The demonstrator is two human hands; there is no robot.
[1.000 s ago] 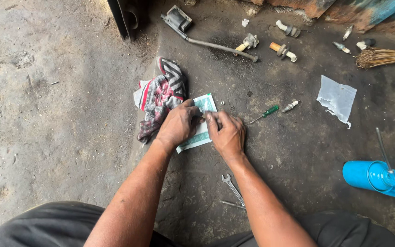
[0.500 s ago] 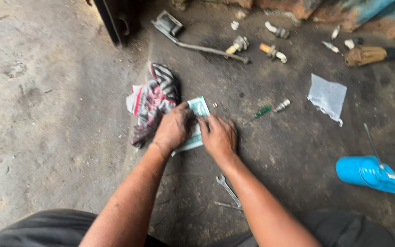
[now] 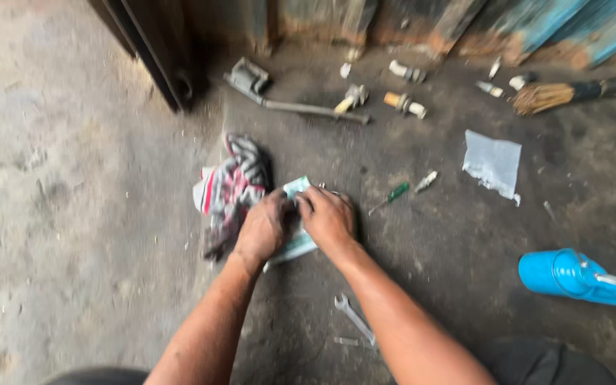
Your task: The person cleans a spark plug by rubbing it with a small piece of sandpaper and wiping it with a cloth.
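In the head view, a pale green paper (image 3: 298, 242) is pressed to the floor under both hands, the left hand (image 3: 264, 228) and right hand (image 3: 328, 217) curled side by side, fingertips nearly touching. A striped rag (image 3: 233, 187) lies touching the paper's left edge, a wrench (image 3: 354, 319) lies below it, and a screwdriver (image 3: 391, 197) lies to its right.

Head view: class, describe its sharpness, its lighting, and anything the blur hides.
Head view: motion blur smears the whole frame; the left hand and right hand are soft-edged, so what they pinch over the pale green sheet cannot be told. Light is dim and even, with no glare; the blue can and the spanner stay recognisable.
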